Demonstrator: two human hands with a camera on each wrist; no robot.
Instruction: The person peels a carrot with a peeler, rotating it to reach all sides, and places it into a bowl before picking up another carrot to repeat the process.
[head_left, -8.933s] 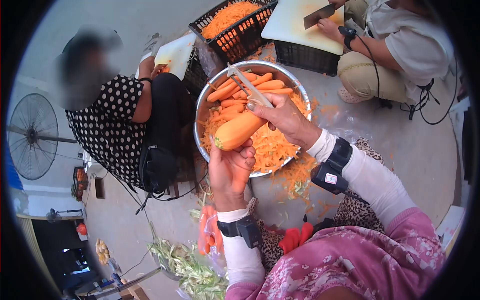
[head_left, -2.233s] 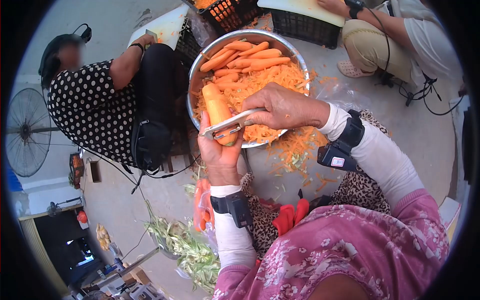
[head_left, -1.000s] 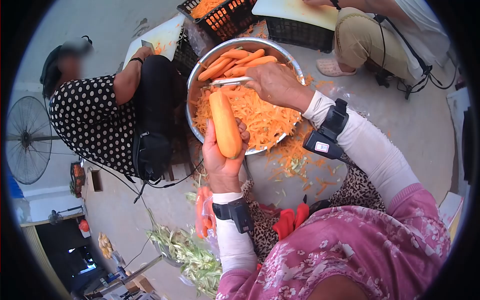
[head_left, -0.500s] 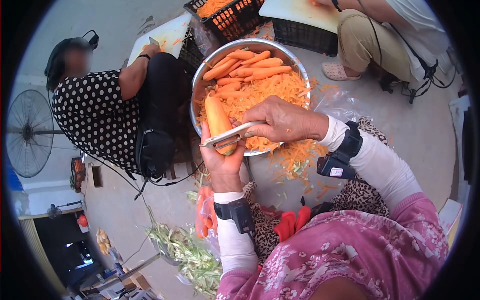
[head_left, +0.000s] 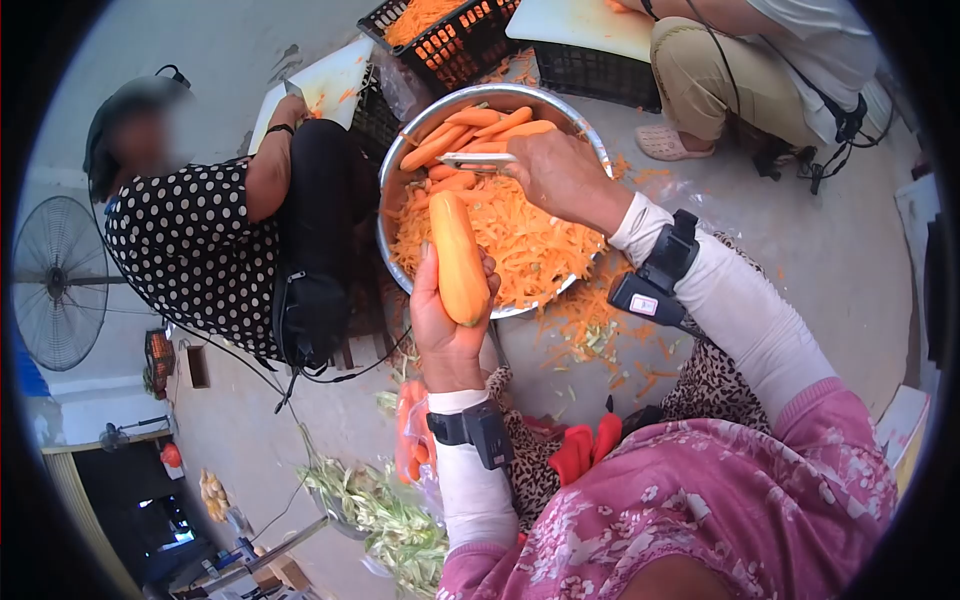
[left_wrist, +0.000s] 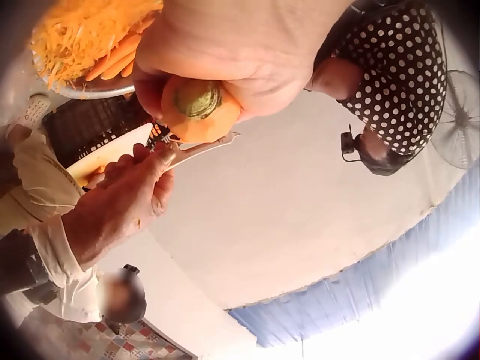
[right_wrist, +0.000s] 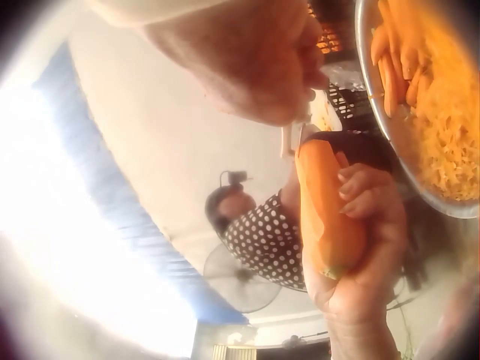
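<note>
In the head view a thick, pale orange carrot [head_left: 460, 262] stands out from the left hand [head_left: 448, 325], whose fingers and thumb curl round its lower part. The green stem end of the carrot [left_wrist: 198, 100] faces the left wrist camera. My right hand [head_left: 565, 178] grips a peeler [head_left: 478, 160] by its handle, beyond the carrot's far end in the head view. Below both hands is a metal bowl [head_left: 386, 235] with whole carrots [head_left: 432, 148] at its far side and a heap of orange peelings [head_left: 540, 245] nearer.
Black crates [head_left: 450, 50] and white cutting boards [head_left: 585, 25] lie beyond the bowl. One person in a dotted shirt [head_left: 190, 245] sits at left, another in beige trousers [head_left: 690, 75] at right. Green husks [head_left: 385, 520] and bagged carrots [head_left: 412, 430] lie on the floor near my left forearm.
Since half a second ago, my right hand has moved with the peeler from the carrot's near end out past its far end. The left hand keeps its hold on the carrot.
</note>
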